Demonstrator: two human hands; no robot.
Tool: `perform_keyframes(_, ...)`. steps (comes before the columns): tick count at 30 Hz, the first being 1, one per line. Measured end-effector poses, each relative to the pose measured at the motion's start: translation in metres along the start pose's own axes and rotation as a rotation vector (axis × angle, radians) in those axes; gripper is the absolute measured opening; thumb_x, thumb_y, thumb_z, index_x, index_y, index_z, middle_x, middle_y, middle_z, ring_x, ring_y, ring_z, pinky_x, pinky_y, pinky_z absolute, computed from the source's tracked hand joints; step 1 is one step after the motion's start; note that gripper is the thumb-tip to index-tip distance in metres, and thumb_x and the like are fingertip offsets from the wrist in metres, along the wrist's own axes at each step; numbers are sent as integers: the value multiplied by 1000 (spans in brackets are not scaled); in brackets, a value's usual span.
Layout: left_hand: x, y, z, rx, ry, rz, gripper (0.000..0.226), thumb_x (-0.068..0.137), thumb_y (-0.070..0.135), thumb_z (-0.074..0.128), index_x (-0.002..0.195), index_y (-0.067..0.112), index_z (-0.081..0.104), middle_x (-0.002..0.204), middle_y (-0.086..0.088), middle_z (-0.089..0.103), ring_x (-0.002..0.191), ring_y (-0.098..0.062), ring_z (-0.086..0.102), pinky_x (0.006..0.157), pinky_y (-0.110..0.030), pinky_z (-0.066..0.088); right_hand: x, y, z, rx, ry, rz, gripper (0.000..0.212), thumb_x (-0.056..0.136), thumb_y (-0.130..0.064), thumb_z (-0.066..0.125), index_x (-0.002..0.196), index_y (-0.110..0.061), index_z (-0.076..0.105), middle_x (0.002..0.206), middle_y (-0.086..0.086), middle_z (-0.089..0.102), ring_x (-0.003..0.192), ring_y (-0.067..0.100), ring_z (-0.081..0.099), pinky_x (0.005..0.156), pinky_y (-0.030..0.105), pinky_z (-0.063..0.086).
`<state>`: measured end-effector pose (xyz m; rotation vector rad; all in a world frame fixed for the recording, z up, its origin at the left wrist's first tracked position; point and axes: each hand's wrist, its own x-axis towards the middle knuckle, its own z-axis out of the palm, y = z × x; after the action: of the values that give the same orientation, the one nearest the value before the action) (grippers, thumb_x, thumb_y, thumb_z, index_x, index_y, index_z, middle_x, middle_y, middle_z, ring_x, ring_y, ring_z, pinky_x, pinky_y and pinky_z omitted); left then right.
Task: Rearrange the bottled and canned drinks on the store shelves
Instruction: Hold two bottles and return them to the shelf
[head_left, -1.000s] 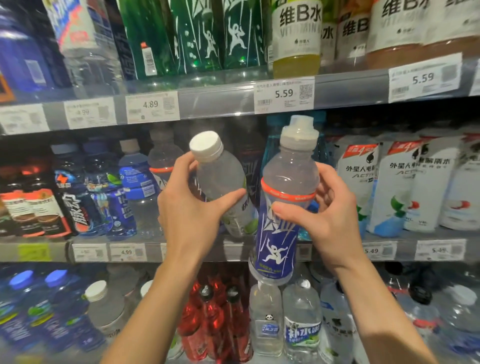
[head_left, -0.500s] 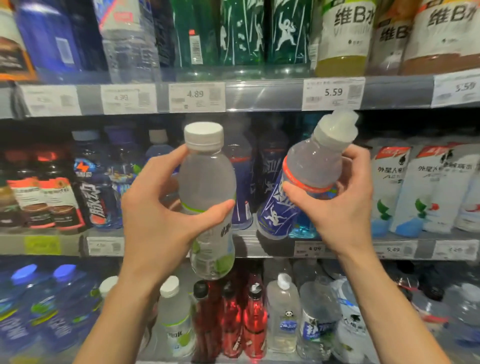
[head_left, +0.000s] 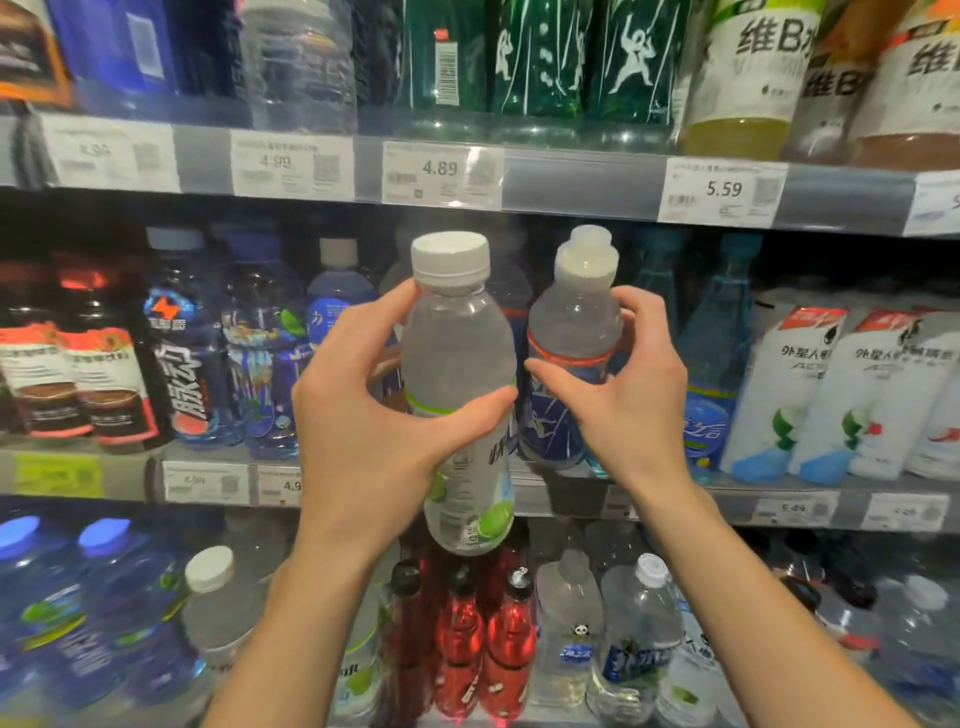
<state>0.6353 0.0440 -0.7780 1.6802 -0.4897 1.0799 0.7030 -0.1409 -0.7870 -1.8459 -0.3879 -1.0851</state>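
Two drinks are in hand, mid-rearrangement. The blue-labelled sports-cap bottle (head_left: 569, 364) stands upright at the front edge of the middle shelf (head_left: 675, 491), its base apparently on or just above the shelf lip; which of the two cannot be told. The right hand (head_left: 631, 400) is curled about its shoulder, thumb at the orange band and fingers behind. The clear bottle with a white screw cap and lime-green label (head_left: 460, 395) is held upright in front of the same shelf, off every surface, gripped round its waist by the left hand (head_left: 363, 431), thumb across the front. The two bottles stand just beside each other, apparently not touching. Judged from this, the blue bottle is near its place among like blue-labelled bottles, while the clear bottle has no slot yet; a similar white-capped bottle (head_left: 218, 608) stands on the bottom shelf, left of the red bottles (head_left: 485, 639), which may be its row. Around these, the white pouch-like packs (head_left: 826, 395) at the middle shelf's right end and the green bottles (head_left: 545, 57) on the top shelf stand in tidy rows. Most of the work appears left.
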Motion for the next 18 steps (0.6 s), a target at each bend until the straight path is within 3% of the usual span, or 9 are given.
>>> perform_keyframes(3, 1, -2, -2, 2, 3, 9, 79, 62, 21, 96, 129, 36, 58, 116, 25, 62, 112, -4, 63, 87, -18, 54, 7, 0, 4, -91, 6, 34, 71, 63, -30, 95, 121, -18, 56, 118, 4, 58, 103, 3, 51, 89, 7, 40)
perform_keyframes(5, 2, -2, -3, 0, 13, 12, 78, 61, 25, 95, 127, 41, 56, 113, 29, 61, 110, -3, 63, 85, -16, 54, 13, -1, 5, -166, 7, 58, 75, 62, -35, 95, 125, -12, 60, 118, 6, 53, 101, -2, 42, 86, -1, 32)
perform_keyframes(9, 1, -5, 0, -6, 5, -13, 79, 61, 27, 96, 131, 31, 61, 116, 19, 63, 113, -9, 64, 89, -25, 56, 20, -10, 4, -369, -11, 97, 86, 66, -48, 89, 138, -18, 53, 120, 8, 57, 116, 25, 53, 88, 28, 40)
perform_keyframes(12, 0, -3, 5, -27, -8, -38, 78, 60, 34, 93, 132, 29, 62, 119, 17, 64, 114, -11, 65, 90, -34, 58, 25, -14, 0, -420, -20, 110, 83, 67, -48, 90, 135, -18, 54, 120, 8, 64, 114, 28, 58, 81, 26, 35)
perform_keyframes(16, 0, 4, 12, -27, -7, -41, 76, 58, 32, 96, 123, 43, 57, 114, 26, 61, 108, 5, 62, 84, -17, 55, 36, -12, -1, -490, -96, 120, 57, 69, -58, 84, 108, -19, 69, 101, 5, 73, 100, 28, 66, 76, 32, 45)
perform_keyframes(18, 0, 6, 15, -32, -4, -38, 77, 59, 28, 96, 120, 47, 55, 110, 29, 60, 105, 9, 62, 80, -14, 54, 41, -12, 0, -539, -155, 153, 55, 72, -60, 82, 103, -16, 69, 101, 9, 71, 102, 31, 63, 72, 32, 41)
